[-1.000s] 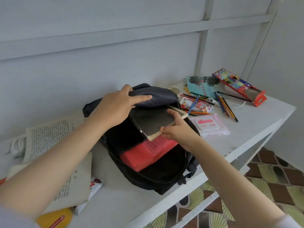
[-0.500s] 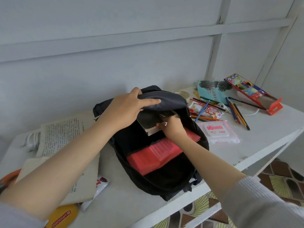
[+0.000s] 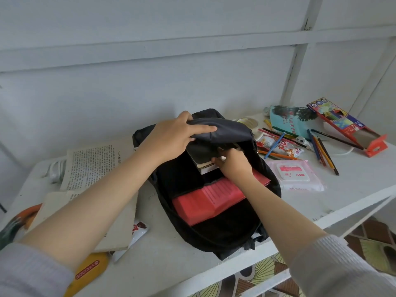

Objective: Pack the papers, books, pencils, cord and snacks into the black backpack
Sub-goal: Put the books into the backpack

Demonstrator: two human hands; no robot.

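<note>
The black backpack [image 3: 227, 236] lies open on the white table [image 3: 175, 266]. My left hand [image 3: 173, 138] grips its top flap and holds it up. My right hand [image 3: 232, 162] holds a dark-covered book [image 3: 201, 156] that sits partly under the flap inside the bag. A red book [image 3: 205, 200] lies lower in the bag. Loose coloured pencils [image 3: 321, 151], snack packets [image 3: 285, 150] and a teal book [image 3: 289, 123] lie to the right. Printed papers [image 3: 94, 163] and a white cord [image 3: 54, 170] lie to the left.
A pink wipes pack [image 3: 296, 175] sits right of the bag, a red pencil box [image 3: 351, 127] at the far right and a tape roll [image 3: 249, 123] behind the flap. A yellow packet [image 3: 90, 273] and a snack wrapper [image 3: 137, 232] lie near the front left edge. Tiled floor lies below.
The dark book has slid deeper into the bag under the flap, with my right hand following it in. My left hand keeps holding the flap up.
</note>
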